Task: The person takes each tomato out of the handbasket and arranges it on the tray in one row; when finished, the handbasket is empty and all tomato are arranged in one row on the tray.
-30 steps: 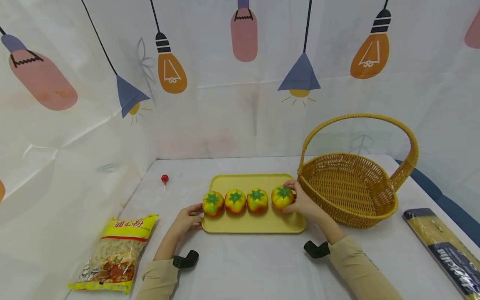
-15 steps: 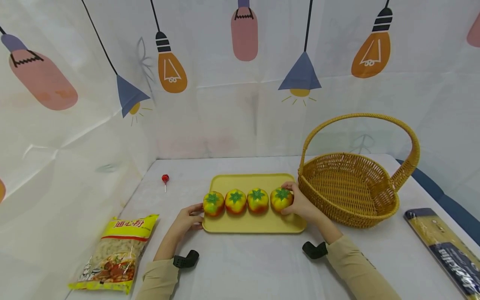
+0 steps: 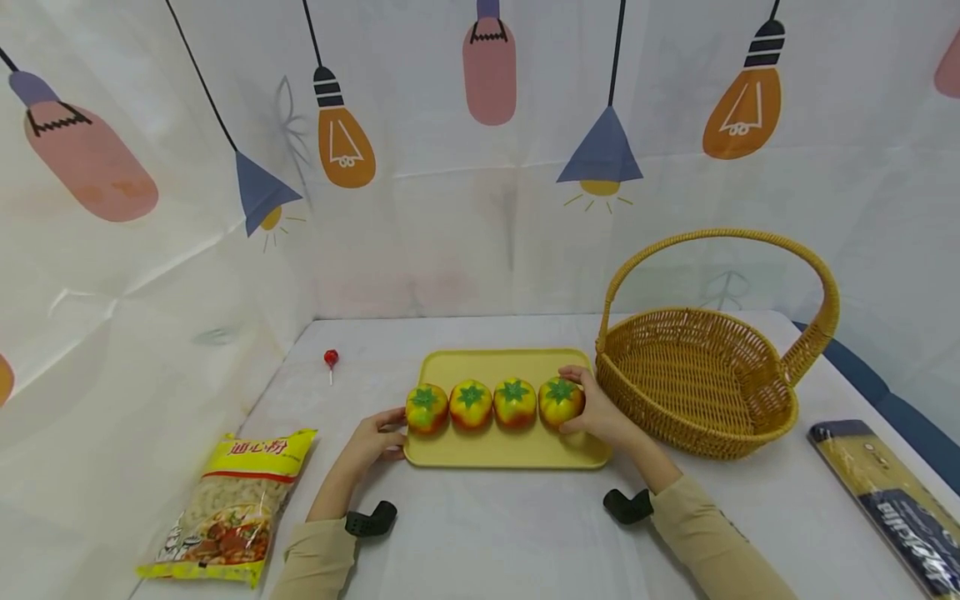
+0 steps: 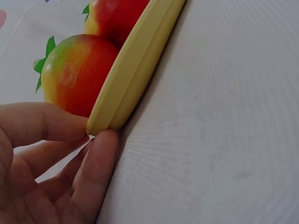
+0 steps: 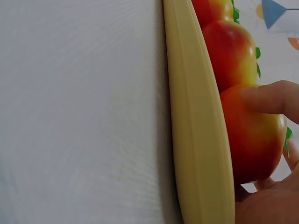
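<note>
On the yellow tray [image 3: 480,454] several yellow-red tomatoes with green star-shaped tops stand in a row. At the right end of the row, my right hand [image 3: 596,412] grips a tomato [image 3: 560,403], thumb on the near side and fingers round the far side. That tomato sits close to the neighbouring tomato [image 3: 514,403]. My left hand [image 3: 371,437] holds the tray's left end beside the leftmost tomato [image 3: 427,408]. In the left wrist view, thumb and finger meet at the tray's corner [image 4: 105,121]. The right wrist view shows my thumb [image 5: 268,97] against the tomato.
A wicker basket [image 3: 645,412] with a tall handle stands right of the tray, close to my right hand. A pasta bag [image 3: 232,508] lies at the left, a red lollipop [image 3: 331,358] behind it. A long gold-and-dark packet [image 3: 885,500] lies at the right edge.
My right hand has moved slightly left with the rightmost tomato, narrowing the gap to its neighbour. The left hand and the tray look unmoved.
</note>
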{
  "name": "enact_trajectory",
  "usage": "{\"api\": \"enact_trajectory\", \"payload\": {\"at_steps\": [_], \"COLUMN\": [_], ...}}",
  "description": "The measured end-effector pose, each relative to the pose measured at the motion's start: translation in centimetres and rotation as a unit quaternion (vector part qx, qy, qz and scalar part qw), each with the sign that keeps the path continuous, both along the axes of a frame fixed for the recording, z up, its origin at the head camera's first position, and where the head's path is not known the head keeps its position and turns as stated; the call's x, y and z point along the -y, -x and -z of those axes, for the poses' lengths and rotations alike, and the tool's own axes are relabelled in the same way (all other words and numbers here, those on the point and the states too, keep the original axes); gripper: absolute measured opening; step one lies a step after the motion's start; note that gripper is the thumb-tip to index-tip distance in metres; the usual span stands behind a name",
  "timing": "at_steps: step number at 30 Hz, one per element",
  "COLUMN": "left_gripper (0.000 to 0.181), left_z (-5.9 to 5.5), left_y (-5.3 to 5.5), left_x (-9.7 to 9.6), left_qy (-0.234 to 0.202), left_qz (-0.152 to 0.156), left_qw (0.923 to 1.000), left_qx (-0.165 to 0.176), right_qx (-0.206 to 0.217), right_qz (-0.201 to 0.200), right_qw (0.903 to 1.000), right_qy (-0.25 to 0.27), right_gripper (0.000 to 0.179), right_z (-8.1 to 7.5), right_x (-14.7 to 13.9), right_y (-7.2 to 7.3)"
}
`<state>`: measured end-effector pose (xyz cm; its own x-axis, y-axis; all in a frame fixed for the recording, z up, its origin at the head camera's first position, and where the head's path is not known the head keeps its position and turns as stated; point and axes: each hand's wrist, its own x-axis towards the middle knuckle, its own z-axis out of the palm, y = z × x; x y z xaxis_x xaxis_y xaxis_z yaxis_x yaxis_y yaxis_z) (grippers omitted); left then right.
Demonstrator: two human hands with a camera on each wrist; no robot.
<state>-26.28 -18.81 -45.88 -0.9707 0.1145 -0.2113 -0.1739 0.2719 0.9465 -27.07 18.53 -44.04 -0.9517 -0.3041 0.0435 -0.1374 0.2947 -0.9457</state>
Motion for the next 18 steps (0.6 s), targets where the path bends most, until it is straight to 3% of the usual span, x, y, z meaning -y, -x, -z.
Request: {"api": "enact_trajectory", "payload": {"at_steps": [10, 18], "left_gripper": [0.058, 0.059], "left_z": [0.2, -0.1], "left_y": [0.1, 0.8], "left_x": [0.3, 1.3], "left_qy": [-0.002, 0.007], "left_qz": [-0.002, 0.012], "left_qw": [1.0000, 0.9999], "left_qx": [-0.002, 0.004], "right_qx": [0.016, -0.004], "right_qz": [-0.006, -0.021], "right_qw": [0.9998, 0.9998], "right_qy": [-0.002, -0.003], "right_gripper": [0.091, 0.091], "right_z": [-0.1, -1.4], "right_x": [0.1, -0.6], "right_y": [-0.2, -1.2]}}
